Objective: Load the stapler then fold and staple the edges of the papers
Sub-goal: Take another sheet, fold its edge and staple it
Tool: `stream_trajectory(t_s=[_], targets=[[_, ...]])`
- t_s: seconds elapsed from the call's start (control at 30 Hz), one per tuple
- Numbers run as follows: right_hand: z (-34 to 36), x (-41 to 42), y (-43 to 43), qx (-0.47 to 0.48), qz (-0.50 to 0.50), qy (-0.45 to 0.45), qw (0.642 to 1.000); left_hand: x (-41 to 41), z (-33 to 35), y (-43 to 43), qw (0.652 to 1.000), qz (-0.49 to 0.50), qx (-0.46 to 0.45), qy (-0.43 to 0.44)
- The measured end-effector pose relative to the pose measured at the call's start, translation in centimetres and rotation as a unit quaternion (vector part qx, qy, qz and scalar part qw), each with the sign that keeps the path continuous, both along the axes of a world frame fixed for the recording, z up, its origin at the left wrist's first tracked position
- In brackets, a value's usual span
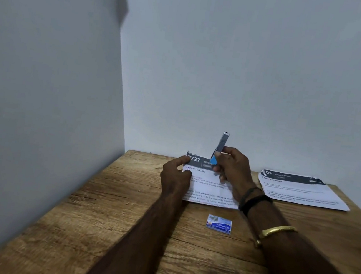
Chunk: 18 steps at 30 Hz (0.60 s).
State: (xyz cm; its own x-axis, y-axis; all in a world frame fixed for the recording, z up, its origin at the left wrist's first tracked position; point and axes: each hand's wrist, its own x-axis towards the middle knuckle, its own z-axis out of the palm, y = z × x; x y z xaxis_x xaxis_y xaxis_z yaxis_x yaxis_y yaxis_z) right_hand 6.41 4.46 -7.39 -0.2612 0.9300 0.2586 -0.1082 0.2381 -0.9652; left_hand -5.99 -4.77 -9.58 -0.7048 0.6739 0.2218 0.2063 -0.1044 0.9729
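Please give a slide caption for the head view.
Left hand pinches a printed sheet while right hand holds the blue stapler.

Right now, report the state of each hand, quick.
Left hand: pinches the top left corner of the printed sheet.
Right hand: grips the blue stapler over that sheet.
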Motion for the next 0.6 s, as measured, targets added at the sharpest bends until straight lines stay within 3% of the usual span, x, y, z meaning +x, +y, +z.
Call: stream_trajectory(t_s=[0.23,0.43,0.6], targets=[[0.2,4.3,-1.6,0.103,0.058,-0.167,0.979,0.0,0.1,-0.1,0.999,0.011,0.013,0.034],[0.1,8.1,-3.0,0.185,0.117,-0.381,0.898,-0.2,0.1,-0.2,0.999,0.034,0.007,0.034],[-0.4,8.6,-3.8,0.200,0.133,-0.463,0.854,-0.3,0.4,-0.5,0.999,0.046,0.011,0.016]])
